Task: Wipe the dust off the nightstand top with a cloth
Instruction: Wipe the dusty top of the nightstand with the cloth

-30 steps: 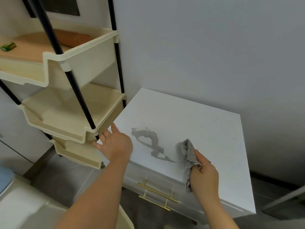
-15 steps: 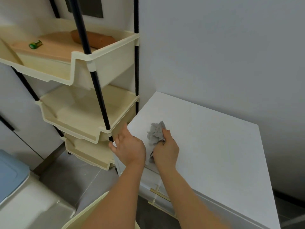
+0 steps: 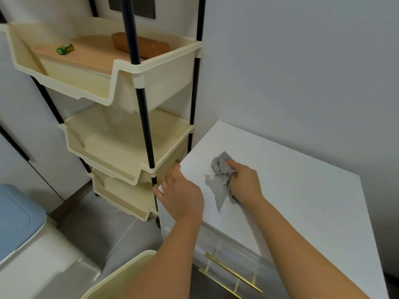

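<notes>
Two hands on nightstand [image 3: 302, 190], left half of white top. Right hand [image 3: 246, 182]: fingers clenched around bunched grey cloth [image 3: 221, 169], wad pressed flat against top near left edge, loose corner trailing toward front edge. Fingertips buried in fabric, not countable; only knuckles and thumb side visible. Left hand [image 3: 181, 195]: resting over front-left corner of top, fingers slack and spread, holding nothing, thumb side hanging past edge next to black post of rack. Palm contact hidden under back of hand. No visible dust or streaks on top; glare makes surface hard to read. Right and front of nightstand cut off by frame; drawer front mostly blocked by forearms, gold handles [image 3: 233, 275] partly showing between them.

Just left of nightstand, nearly touching: cream tiered rack [image 3: 121, 147] on black poles, three tiers visible, top cut off. Upper tier: small green cylinder [image 3: 64, 49] on tan board, brown roll [image 3: 140, 45] at back, partly hidden behind pole. Lower tiers look bare, bottom one partly blocked by left hand. Dark panel [image 3: 131, 6] on wall above, cropped. Bottom left: white bin with blue lid [image 3: 17, 219], cropped. Cream curved rim [image 3: 121, 275] at bottom centre, cut off, identity unclear. Grey tile floor between.
</notes>
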